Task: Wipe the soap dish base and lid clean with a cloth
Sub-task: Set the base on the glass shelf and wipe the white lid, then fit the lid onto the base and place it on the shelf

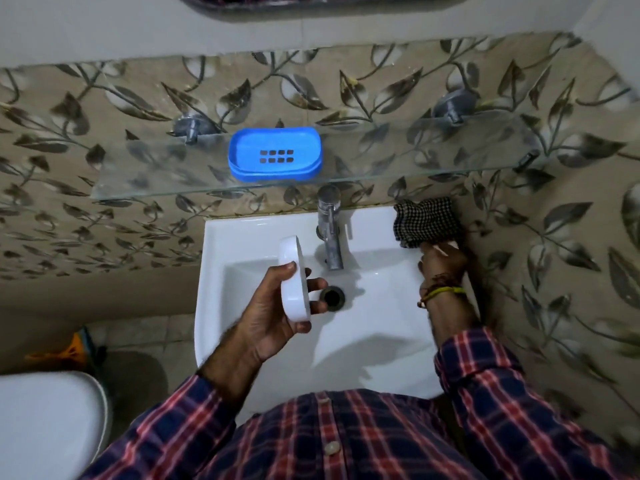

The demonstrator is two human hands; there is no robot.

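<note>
The blue soap dish base [274, 154], with drain slots in its floor, stands on the glass shelf [381, 161] above the sink. My left hand [277, 313] grips the white lid [295, 278] on edge over the left side of the basin. At the sink's back right corner lies a black-and-white checked cloth [426, 221]. My right hand [441, 263] pinches the cloth's near edge, with a yellow thread band on the wrist.
A white sink [374, 327] sits below the shelf, with a steel tap [330, 226] at its back centre and a drain hole [333, 296]. Leaf-patterned tiles cover the wall. A white toilet [45, 420] stands at the lower left, with orange items behind it.
</note>
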